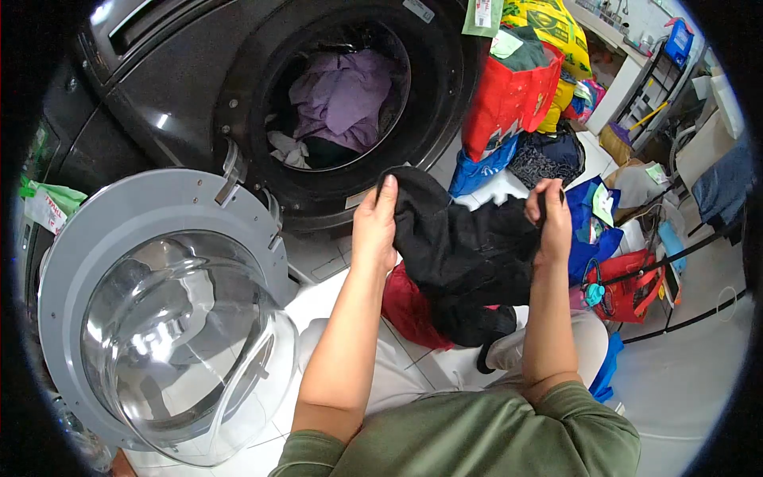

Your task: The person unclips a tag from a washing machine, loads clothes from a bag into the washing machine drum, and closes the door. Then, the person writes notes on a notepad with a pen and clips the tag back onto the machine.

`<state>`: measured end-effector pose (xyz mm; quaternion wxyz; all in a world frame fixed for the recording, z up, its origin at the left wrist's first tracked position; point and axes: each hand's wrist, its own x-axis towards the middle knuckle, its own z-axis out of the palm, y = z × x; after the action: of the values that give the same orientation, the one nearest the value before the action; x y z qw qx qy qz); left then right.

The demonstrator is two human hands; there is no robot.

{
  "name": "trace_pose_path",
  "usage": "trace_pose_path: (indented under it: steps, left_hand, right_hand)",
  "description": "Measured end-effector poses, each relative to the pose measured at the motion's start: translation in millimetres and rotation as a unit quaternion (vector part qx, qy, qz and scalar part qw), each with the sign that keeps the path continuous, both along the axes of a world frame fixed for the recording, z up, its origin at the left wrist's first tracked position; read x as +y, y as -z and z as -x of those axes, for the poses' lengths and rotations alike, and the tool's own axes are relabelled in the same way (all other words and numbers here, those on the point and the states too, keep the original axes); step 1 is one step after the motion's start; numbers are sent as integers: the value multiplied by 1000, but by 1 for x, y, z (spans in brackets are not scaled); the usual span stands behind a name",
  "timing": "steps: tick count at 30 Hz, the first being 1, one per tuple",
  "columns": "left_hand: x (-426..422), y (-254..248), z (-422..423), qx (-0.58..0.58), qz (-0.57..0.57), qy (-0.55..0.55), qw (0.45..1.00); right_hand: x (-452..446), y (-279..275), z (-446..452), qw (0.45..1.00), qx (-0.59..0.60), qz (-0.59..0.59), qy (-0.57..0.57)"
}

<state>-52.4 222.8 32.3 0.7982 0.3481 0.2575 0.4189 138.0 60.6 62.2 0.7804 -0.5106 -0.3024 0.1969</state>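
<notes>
A black garment (469, 246) hangs stretched between my two hands in front of my knees; its exact kind I cannot make out. My left hand (380, 221) pinches its upper left edge, thumb on top. Higher on the right side, my right hand (550, 219) has its fingers closed round the cloth. Behind and below the garment lies a dark red cloth (409, 306), partly covered by it. Beyond my hands, the open drum of a washing machine (230, 103) holds a purple cloth (350, 99), with white and dark pieces under it.
The machine's round glass door (167, 318) stands swung out at my left. On the right are a red bag (509, 99), a yellow bag (548, 32), a blue bag (592, 226) and a dark basket of clothes (548, 159). White tiles (318, 298) cover the floor.
</notes>
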Motion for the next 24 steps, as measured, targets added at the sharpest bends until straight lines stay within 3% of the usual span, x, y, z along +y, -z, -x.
trace_pose_path:
  steps: [1,3,4,6,8,9,10,11,13,14,16,19,20,22,23,24]
  left_hand:
    - [0,2,0,-6,-5,22,1000]
    - [-3,3,-1,38,-53,42,997]
    - [-3,16,-11,81,-141,-7,987]
    - [-26,-7,-8,156,-404,-18,901]
    - [-18,2,-4,227,-411,-90,878]
    - [-8,4,-2,124,-351,-74,925]
    - [0,7,0,21,-284,-58,957]
    - [4,11,2,-62,-283,-2,957]
    - [-5,8,12,110,-395,168,896]
    - [-24,3,13,161,-424,233,860]
    - [-49,19,-15,357,-533,292,709]
    - [-76,60,-53,245,-421,385,784]
    - [-78,66,-54,220,-316,365,848]
    - [-80,66,-52,133,-98,280,946]
    - [-76,75,-58,15,23,192,981]
    - [-48,58,-52,-235,206,274,910]
  right_hand:
    - [8,0,11,999,4,-34,-10]
    - [13,2,20,994,-47,30,-91]
    - [20,8,36,982,-119,84,-121]
    - [34,18,68,930,-275,170,-172]
    - [43,22,81,937,-127,234,-225]
    - [43,17,81,961,-69,213,-165]
    - [53,32,57,971,-108,200,-78]
    - [53,-3,51,981,-47,183,-37]
    - [52,-58,22,941,-303,53,142]
    - [51,-105,40,976,-126,-7,179]
    - [38,-144,10,964,-140,-154,168]
    - [26,-185,6,946,-140,-256,144]
    - [34,-190,12,908,-241,-259,226]
    - [34,-183,8,829,-452,-167,284]
    - [28,-162,-6,787,-554,-74,261]
    - [27,-136,-15,728,-645,19,233]
